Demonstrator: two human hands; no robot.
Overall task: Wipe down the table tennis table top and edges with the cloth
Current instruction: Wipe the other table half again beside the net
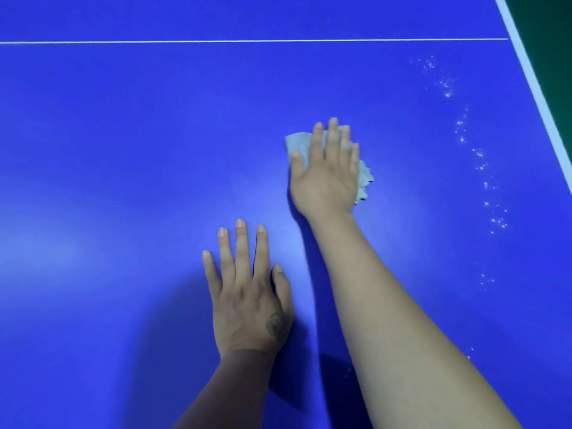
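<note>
Step in hand: the blue top of the table tennis table (123,150) is being wiped; judged from the spread of droplets not yet reached, the top is only partly done and the edges are not yet dealt with.
Cloth: a pale grey cloth (299,144) is pressed flat on the top, well inside the white side line (532,78) and on the near side of the thin white centre line (247,41); most of it is hidden under the hand, with a corner showing past the thumb and a crumpled edge showing on the side towards the side line.
Right hand: the right hand (328,174) is laid palm-down on the cloth with the fingers straight and together; the cloth is pressed, not pinched or gripped.
Left hand: the left hand (250,292) is spread flat on the bare top, nearer the person than the cloth; nothing is held, and it seems to be used as a brace.
Droplets: a curved trail of white droplets (479,156) is seen between the cloth and the side line, apart from the cloth.
Next move: a sweep of the cloth towards the side line would be called for, with flat pressure kept so the droplets are taken up and not smeared.
Writing: no brand, label or lettering can be read; a dark mark on the back of the left hand is too small to make out.
</note>
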